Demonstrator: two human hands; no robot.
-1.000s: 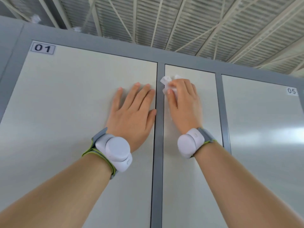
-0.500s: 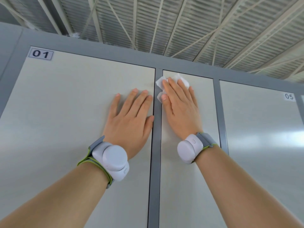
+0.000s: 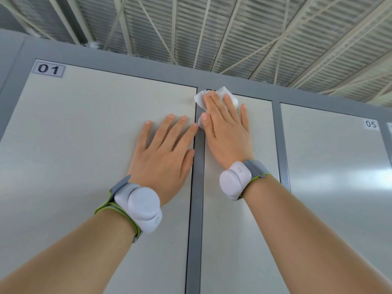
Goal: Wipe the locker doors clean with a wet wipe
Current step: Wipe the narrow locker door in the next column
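Note:
My right hand (image 3: 226, 132) lies flat with straight fingers on the narrow middle locker door (image 3: 233, 240), pressing a white wet wipe (image 3: 200, 99) against the door's top left corner. The wipe sticks out past my fingertips and over the grey divider strip (image 3: 196, 209). My left hand (image 3: 163, 155) rests flat and spread on the wide door marked 01 (image 3: 84, 155), close to that door's right edge, holding nothing.
A third door labelled 05 (image 3: 339, 177) stands to the right behind another grey divider (image 3: 283, 155). The grey locker frame (image 3: 127, 63) runs along the top. Above it is a ribbed metal ceiling with white beams (image 3: 233, 35).
My right hand has slid the wipe upward to the top corner of the middle door and its fingers have straightened. The left hand has stayed flat in place.

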